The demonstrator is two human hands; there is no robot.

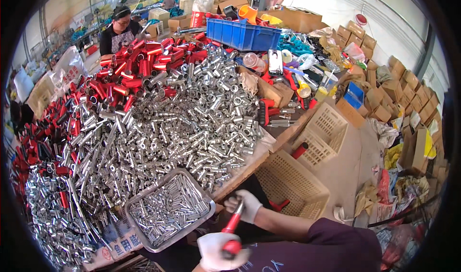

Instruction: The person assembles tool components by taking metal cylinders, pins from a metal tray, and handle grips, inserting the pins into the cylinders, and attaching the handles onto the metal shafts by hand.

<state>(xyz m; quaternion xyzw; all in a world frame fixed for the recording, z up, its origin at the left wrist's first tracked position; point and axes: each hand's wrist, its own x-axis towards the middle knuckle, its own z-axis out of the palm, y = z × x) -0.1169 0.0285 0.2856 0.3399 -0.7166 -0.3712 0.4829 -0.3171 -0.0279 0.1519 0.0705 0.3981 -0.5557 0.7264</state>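
Note:
Low in the view, near the pile's front edge, a red tube-shaped tool (233,222) with a metal end runs slantwise between my hands. My left hand (213,251), in a white glove, is closed round its lower end, where a red rounded end shows beside the fingers. Higher up, my right hand (248,206), also gloved in white, has its fingers closed on the metal end. A grey tray (210,209) of small metal pins and rods sits to the left of my hands. Behind it spreads a heap of loose metal fittings (192,128).
Red tubes (139,65) lie heaped at the back left, with another person (120,29) behind them. A blue crate (235,34) stands at the back. Cream plastic baskets (307,185) are on the right, beyond the table's wooden edge (249,169). Cardboard boxes (384,99) are stacked along the wall.

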